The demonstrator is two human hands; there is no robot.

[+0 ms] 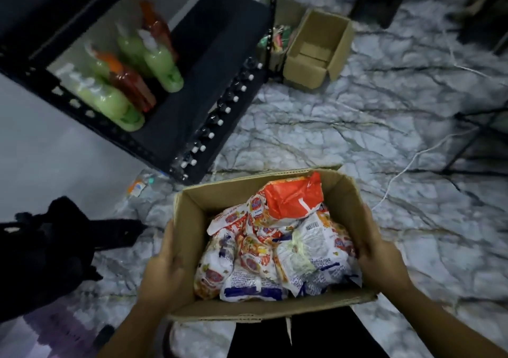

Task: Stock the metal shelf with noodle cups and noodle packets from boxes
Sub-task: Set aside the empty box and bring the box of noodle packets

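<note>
An open cardboard box (189,220) sits low in front of me, filled with several white and orange noodle packets (275,247). My left hand (162,272) grips the box's left wall, thumb inside. My right hand (376,250) grips the right wall, fingers curled over the rim beside the packets. The black metal shelf (217,41) stands at upper left, its top board holding green and red bottles (132,77) wrapped in plastic.
A row of dark bottles with white caps (220,118) lines a lower shelf level. An empty cardboard box (319,47) lies on the marble floor beyond the shelf. A white cable (412,160) crosses the floor at right. A black bag (46,247) sits at left.
</note>
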